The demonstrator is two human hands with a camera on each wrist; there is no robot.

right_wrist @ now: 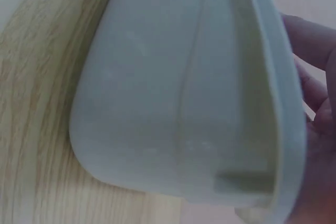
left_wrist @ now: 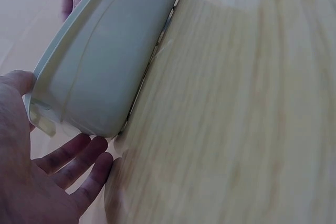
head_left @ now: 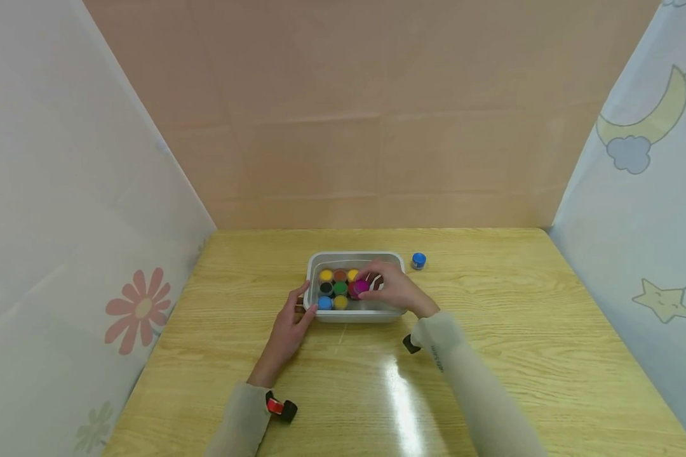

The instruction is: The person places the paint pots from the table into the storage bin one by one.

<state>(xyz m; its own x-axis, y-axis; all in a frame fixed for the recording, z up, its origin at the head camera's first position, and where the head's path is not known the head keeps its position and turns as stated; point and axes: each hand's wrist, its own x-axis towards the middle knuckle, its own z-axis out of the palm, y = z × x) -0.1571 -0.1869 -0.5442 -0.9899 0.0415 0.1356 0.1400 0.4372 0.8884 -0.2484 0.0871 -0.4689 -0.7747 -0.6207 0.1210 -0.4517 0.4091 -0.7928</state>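
Note:
A white plastic box (head_left: 358,316) sits on the table, with several small paint pots in it, their tops yellow, brown, black, green, red and blue. Over its right half, my right hand (head_left: 399,292) pinches a magenta paint pot (head_left: 361,287) between thumb and fingers, beside the red one. My left hand (head_left: 288,327) holds the box's front left corner; in the left wrist view its thumb is at the rim and the fingers (left_wrist: 97,174) lie by the end wall. In the right wrist view the box wall hides what the right hand (right_wrist: 317,108) holds.
A blue paint pot (head_left: 418,261) stands on the wooden table (head_left: 491,304), behind and right of the box. Pale printed sheets rise at the left (head_left: 63,190) and right, and a plain tan sheet (head_left: 349,114) closes the back.

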